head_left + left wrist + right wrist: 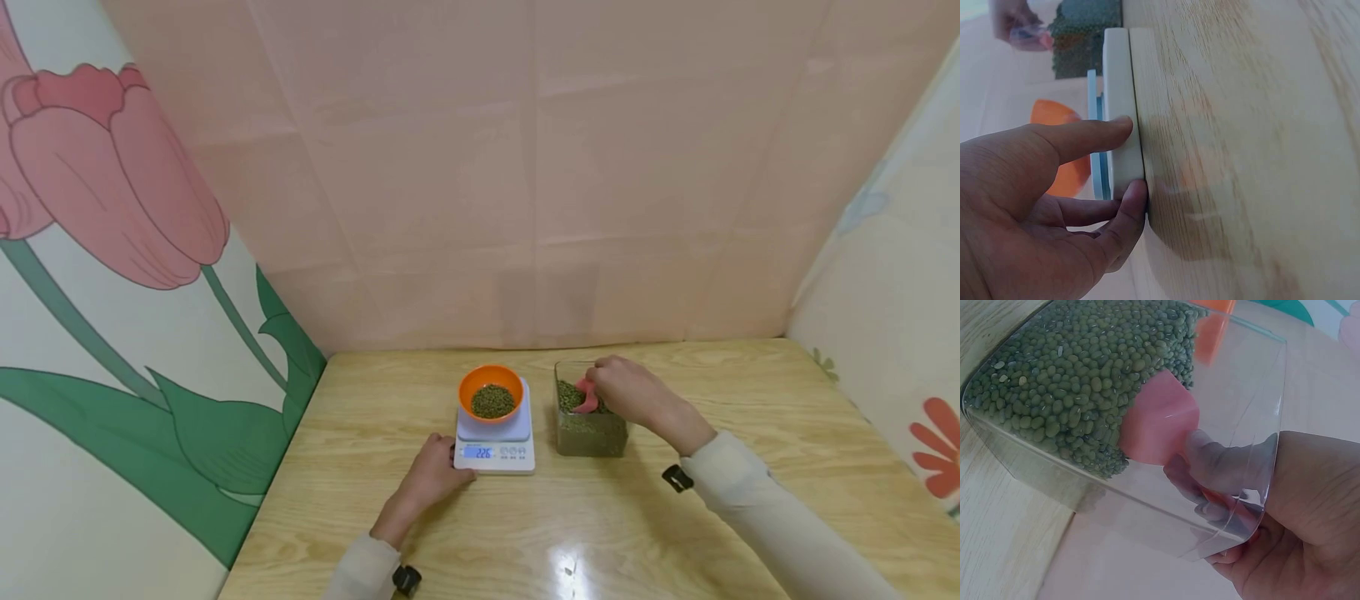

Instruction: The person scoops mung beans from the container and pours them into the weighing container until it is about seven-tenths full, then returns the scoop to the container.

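My right hand (630, 390) pinches the handle of a pink scoop (1161, 419) inside a clear square container (591, 435). The scoop's bowl is pushed into green mung beans (1066, 369), which hide its tip. My left hand (435, 473) holds the near left corner of a white kitchen scale (517, 465), thumb on the front edge and fingers at the side, as the left wrist view (1035, 187) shows. On the scale's platform stands an orange bowl (467, 390) with mung beans in its bottom. The lit display (480, 452) appears to read 226.
The container stands just right of the scale, a narrow gap between them. Both are on a wood-grain table (360, 400). A pink covered wall (420, 208) rises behind, and walls with printed flowers flank the table.
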Available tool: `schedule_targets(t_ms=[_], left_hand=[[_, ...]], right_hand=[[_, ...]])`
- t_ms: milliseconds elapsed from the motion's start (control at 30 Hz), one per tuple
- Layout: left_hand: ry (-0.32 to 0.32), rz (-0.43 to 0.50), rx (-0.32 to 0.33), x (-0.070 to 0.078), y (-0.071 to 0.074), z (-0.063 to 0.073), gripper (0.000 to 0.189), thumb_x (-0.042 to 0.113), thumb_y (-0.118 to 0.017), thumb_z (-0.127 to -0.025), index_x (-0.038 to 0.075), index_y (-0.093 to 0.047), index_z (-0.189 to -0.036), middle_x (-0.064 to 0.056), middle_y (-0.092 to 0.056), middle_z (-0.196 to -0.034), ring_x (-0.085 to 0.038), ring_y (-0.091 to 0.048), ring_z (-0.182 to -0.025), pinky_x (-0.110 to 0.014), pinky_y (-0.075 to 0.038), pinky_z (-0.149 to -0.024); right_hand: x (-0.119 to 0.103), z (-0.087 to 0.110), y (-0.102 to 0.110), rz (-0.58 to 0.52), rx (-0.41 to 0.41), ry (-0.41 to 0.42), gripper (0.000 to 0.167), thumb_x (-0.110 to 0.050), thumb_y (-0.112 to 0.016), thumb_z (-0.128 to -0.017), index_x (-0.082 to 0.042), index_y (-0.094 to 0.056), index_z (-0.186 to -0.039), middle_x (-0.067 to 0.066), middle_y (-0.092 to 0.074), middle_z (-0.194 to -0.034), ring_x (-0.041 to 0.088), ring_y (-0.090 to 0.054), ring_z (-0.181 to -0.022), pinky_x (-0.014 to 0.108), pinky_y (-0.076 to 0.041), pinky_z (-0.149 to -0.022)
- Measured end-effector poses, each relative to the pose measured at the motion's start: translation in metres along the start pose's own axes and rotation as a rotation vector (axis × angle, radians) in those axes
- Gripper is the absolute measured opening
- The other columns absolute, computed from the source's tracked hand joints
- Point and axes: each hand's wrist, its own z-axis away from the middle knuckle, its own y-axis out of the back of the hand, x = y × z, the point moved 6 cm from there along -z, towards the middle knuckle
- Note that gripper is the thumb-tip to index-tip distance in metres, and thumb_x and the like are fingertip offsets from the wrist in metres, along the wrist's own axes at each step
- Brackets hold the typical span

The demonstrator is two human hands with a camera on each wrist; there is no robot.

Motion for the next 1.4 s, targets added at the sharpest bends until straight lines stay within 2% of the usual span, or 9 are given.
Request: schedule_targets(t_ms=[200, 500, 700, 933, 1400], left_hand=[[0.002, -0.005, 0.006, -0.0003, 0.0004, -0.0007, 0.041, 0.013, -0.086, -0.088, 0.003, -0.075, -0.126, -0.01, -0.071, -0.108, -0.02, -0.05, -0.098, -0.036, -0.049, -0.084], [-0.014, 0.002, 0.002, 0.0007, 0.0003, -0.0009, 0.041, 0.011, -0.086, -0.088, 0.004, -0.075, -0.127, -0.01, -0.074, -0.111, -0.021, -0.051, -0.1, -0.036, -0.048, -0.085], [-0.006, 0.0, 0.002, -0.0005, -0.0002, -0.0012, 0.042, 0.011, -0.086, -0.088, 0.003, -0.074, -0.127, -0.011, -0.073, -0.111, -0.021, -0.051, -0.1, -0.035, -0.048, -0.084], [0.011, 0.01, -0.006, -0.0019, -0.0017, -0.0014, 0.042, 0.011, -0.086, -0.088, 0.003, -0.074, -0.128, -0.01, -0.072, -0.11, -0.022, -0.05, -0.1, -0.035, -0.048, -0.084], [0.019, 0.032, -0.005, -0.0032, -0.0013, -0.0004, 0.042, 0.012, -0.086, -0.088, 0.003, -0.074, -0.127, -0.01, -0.07, -0.11, -0.022, -0.05, -0.1, -0.036, -0.048, -0.084]], right_hand=[[0.0004, -0.0005, -0.0012, -0.002, 0.006, 0.001, 0.024, 0.017, -0.074, -0.085, -0.006, -0.074, -0.079, 0.005, -0.067, -0.074, 0.02, -0.066, -0.069, 0.038, -0.057, -0.063], [0.0022, -0.0022, -0.0063, 0.004, -0.045, -0.014, 0.015, 0.008, -0.075, -0.09, -0.006, -0.075, -0.083, 0.003, -0.067, -0.077, 0.018, -0.065, -0.07, 0.037, -0.055, -0.063], [0.003, -0.0024, -0.0075, -0.006, -0.032, -0.017, 0.018, 0.008, -0.075, -0.091, -0.007, -0.073, -0.081, 0.003, -0.066, -0.076, 0.018, -0.064, -0.069, 0.037, -0.055, -0.063], [0.0048, -0.0024, -0.0085, -0.046, -0.054, -0.049, 0.018, 0.005, -0.073, -0.094, -0.007, -0.072, -0.08, 0.001, -0.065, -0.076, 0.016, -0.061, -0.068, 0.036, -0.052, -0.062], [0.0035, -0.002, -0.0066, -0.063, -0.051, -0.054, 0.016, 0.006, -0.072, -0.094, -0.006, -0.074, -0.083, 0.003, -0.067, -0.079, 0.019, -0.065, -0.072, 0.039, -0.056, -0.065]])
